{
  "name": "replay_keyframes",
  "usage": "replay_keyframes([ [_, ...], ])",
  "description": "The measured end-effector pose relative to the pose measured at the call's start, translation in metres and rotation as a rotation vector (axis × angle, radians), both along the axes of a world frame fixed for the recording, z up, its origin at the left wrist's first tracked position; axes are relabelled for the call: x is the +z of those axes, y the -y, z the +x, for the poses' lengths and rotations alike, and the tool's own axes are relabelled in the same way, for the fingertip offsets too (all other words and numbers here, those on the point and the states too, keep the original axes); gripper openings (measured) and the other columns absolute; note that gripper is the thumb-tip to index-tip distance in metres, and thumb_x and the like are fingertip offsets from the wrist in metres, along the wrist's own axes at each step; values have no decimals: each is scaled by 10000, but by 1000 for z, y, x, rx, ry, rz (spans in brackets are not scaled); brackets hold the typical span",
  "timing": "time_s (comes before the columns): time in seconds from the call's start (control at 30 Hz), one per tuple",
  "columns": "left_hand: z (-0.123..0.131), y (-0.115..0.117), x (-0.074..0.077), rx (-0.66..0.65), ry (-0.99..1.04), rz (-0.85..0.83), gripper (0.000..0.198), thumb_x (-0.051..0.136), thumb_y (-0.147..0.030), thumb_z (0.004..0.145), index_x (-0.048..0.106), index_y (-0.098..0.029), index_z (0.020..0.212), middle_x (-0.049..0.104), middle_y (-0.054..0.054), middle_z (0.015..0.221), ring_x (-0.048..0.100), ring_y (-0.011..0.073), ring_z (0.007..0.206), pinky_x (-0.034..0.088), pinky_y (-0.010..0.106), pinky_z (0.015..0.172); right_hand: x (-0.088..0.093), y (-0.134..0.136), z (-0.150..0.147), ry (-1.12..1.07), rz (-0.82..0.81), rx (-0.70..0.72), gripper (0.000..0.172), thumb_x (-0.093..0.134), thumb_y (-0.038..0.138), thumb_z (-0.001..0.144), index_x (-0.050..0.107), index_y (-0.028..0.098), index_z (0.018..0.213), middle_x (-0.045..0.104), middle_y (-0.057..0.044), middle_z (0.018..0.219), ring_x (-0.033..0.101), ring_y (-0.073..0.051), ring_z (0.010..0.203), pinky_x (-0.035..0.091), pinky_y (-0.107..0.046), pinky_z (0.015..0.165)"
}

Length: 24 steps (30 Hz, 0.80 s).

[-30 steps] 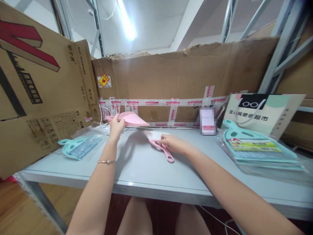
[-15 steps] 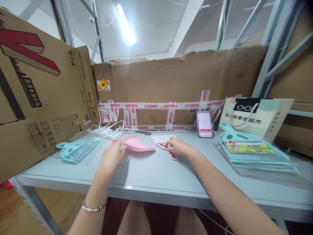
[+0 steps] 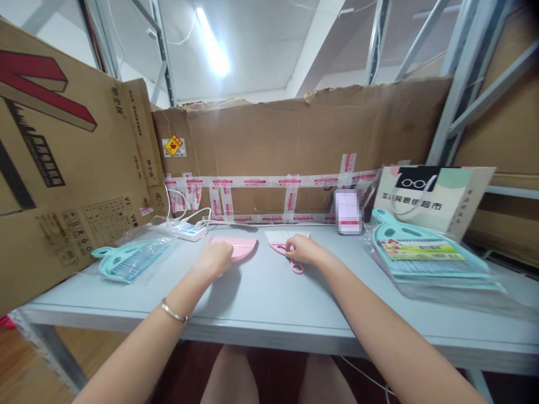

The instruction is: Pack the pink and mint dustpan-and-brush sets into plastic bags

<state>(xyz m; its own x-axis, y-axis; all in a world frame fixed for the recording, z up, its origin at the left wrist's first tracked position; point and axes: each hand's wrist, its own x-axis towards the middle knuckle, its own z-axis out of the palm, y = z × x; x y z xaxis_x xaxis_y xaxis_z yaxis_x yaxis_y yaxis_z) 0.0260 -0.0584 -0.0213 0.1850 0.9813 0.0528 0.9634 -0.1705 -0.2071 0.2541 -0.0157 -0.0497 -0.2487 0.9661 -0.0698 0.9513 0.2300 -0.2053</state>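
A pink dustpan (image 3: 243, 247) is at the middle of the table, its wide edge turned toward the back. My left hand (image 3: 217, 259) is closed around its near end, hiding the handle. To the right lies a small pink hand brush (image 3: 278, 247) with white bristles pointing away from me. The fingers of my right hand (image 3: 304, 249) are closed on the brush where its handle begins, and the looped handle end (image 3: 297, 268) shows below them. A gap separates dustpan and brush.
Teal dustpan-and-brush sets in clear plastic lie at left (image 3: 130, 261) and right (image 3: 433, 258). Behind stand a power strip (image 3: 181, 229), a phone (image 3: 349, 212), a paper bag (image 3: 438, 196) and a cardboard wall (image 3: 269, 140). A large carton (image 3: 84, 157) borders the left.
My left hand has moved right and turned the dustpan so its wide edge faces the back instead of toward the right. My right hand stays on the brush. The view has shifted slightly.
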Motion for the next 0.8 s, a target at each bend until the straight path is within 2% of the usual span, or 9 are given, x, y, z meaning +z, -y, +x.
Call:
replay_keyframes([
  [0.13, 13, -28, 9, 18, 16, -87, 141, 600, -209, 668, 698, -111, 695, 678, 172, 728, 649, 287, 737, 491, 348, 671, 1, 2, -2, -21, 46, 13, 220, 523, 323, 842, 621, 151, 939, 629, -54, 942, 587, -157, 837, 462, -306, 741],
  [0.23, 25, -50, 13, -4, 57, -3, 288, 519, -327, 778, 695, -118, 869, 663, 194, 917, 613, 306, 910, 475, 382, 759, 2, 4, -3, -56, 93, 29, 201, 533, 293, 801, 670, 163, 871, 662, -59, 854, 596, -163, 787, 409, -240, 647],
  [0.33, 36, -74, 14, -83, 84, 89, 296, 469, -313, 849, 621, -160, 1052, 545, 169, 1189, 490, 292, 1121, 421, 420, 884, 0, 3, -3, -84, 139, 36, 262, 503, 331, 800, 672, 167, 913, 669, -70, 871, 594, -163, 766, 375, -229, 604],
  [0.5, 45, -106, 13, -178, 130, 81, 336, 517, -323, 853, 506, -151, 1142, 544, 80, 1130, 567, 186, 948, 495, 394, 795, -7, -3, -3, -98, 196, 52, 269, 527, 331, 771, 671, 172, 933, 649, -92, 953, 589, -169, 800, 369, -224, 633],
  [0.6, 61, -111, 17, -243, 197, 138, 322, 474, -250, 871, 495, -166, 1181, 525, 126, 1198, 518, 244, 1073, 442, 451, 867, -11, -5, -3, -106, 211, 57, 272, 541, 324, 765, 666, 182, 960, 636, -93, 991, 592, -176, 820, 377, -225, 649],
  [0.67, 84, -107, 18, -336, 244, 178, 391, 399, -180, 874, 434, -189, 1263, 434, 145, 1332, 374, 282, 1241, 331, 513, 964, -13, -5, -4, -118, 211, 68, 254, 546, 319, 771, 667, 182, 946, 630, -91, 1017, 593, -183, 839, 387, -230, 669],
  [0.73, 115, -98, 16, -493, 273, 164, 444, 366, -199, 869, 378, -216, 1313, 329, 78, 1432, 245, 230, 1327, 229, 473, 1049, -13, -5, -6, -133, 199, 82, 233, 560, 310, 775, 663, 171, 931, 631, -93, 1015, 591, -195, 853, 406, -247, 697],
  [0.8, 148, -89, 12, -647, 278, 93, 452, 374, -224, 856, 396, -250, 1307, 333, 6, 1439, 199, 182, 1350, 169, 419, 1086, -13, -5, -7, -150, 184, 103, 243, 559, 305, 800, 630, 167, 988, 617, -90, 1041, 583, -194, 887, 436, -286, 749],
])
